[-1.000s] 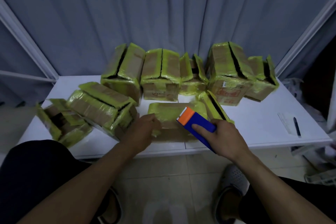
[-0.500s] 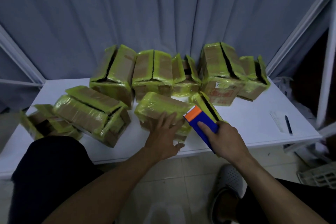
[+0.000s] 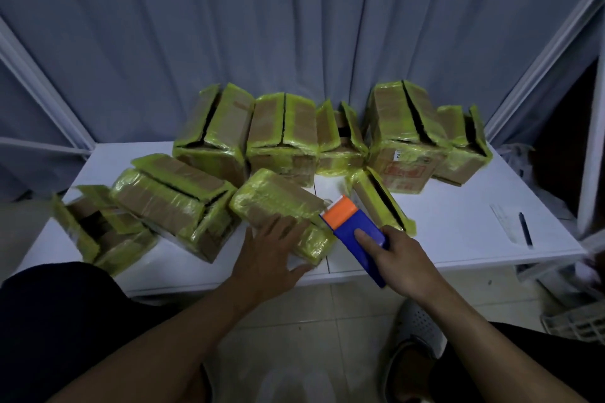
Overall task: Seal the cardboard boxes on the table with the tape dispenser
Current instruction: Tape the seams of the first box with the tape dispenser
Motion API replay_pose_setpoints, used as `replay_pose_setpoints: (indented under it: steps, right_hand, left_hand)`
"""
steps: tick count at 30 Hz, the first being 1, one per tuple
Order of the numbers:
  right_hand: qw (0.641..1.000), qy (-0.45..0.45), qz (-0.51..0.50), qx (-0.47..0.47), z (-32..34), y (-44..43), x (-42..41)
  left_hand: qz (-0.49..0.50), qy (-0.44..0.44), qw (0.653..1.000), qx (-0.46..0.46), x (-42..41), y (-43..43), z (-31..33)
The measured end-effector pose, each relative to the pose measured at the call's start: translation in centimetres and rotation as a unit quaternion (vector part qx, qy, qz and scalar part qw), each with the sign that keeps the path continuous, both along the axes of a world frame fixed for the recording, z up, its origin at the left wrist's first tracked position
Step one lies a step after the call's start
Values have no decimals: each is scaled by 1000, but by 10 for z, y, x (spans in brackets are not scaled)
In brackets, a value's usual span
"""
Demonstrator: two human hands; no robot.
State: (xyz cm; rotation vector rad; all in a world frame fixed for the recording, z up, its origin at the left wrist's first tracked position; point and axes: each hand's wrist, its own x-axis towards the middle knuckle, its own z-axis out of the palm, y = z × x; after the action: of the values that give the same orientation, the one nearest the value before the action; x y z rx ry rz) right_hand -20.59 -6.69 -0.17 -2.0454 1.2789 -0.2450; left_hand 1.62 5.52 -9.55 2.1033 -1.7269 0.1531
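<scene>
Since a second ago the left hand [image 3: 271,252] has uncurled and now presses the near end of the front box [image 3: 278,198] with fingers spread wide, and that box has turned slantwise on the table [image 3: 458,232]. Just right of that box, the right hand [image 3: 402,258] curls round the blue tape dispenser [image 3: 353,226], forefinger along its top, orange end by the box's right corner. More yellow-taped boxes [image 3: 281,127] crowd behind and left of it.
</scene>
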Motion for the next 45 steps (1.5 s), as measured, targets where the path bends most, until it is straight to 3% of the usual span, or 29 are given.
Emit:
replay_pose_setpoints:
  steps: [3, 6, 10, 17, 24, 27, 31, 33, 37, 41, 45]
  right_hand:
    - [1000, -5, -2, -1, 1, 1, 3]
    - [1000, 5, 4, -15, 0, 1, 4]
    - [1000, 5, 2, -4, 0, -2, 3]
    - [1000, -1, 13, 11, -2, -4, 6]
    - [998, -16, 40, 41, 1, 5, 11]
    - [997, -16, 55, 51, 9, 11, 13]
    - [984, -78, 103, 119, 20, 24, 16]
    - [980, -93, 116, 133, 18, 26, 16]
    - [975, -120, 134, 127, 15, 23, 16]
    - [970, -144, 147, 127, 15, 25, 15]
    - [967, -150, 151, 140, 13, 26, 16]
  left_hand:
    - [51, 101, 991, 68, -12, -8, 0]
    - [58, 166, 984, 26, -18, -26, -4]
    - [43, 164, 984, 57, -16, -39, -5]
    - [-113, 172, 971, 121, 16, -30, 2]
    - [-123, 181, 964, 152, 51, -16, 19]
    - [-19, 366, 923, 113, 40, -12, 60]
    - [74, 579, 807, 91, 24, -1, 93]
    - [107, 633, 762, 83, 9, 10, 97]
    - [147, 655, 741, 9, -9, 20, 100]
    - [131, 703, 699, 0, -3, 24, 110]
    - [135, 675, 725, 17, 1, 28, 106]
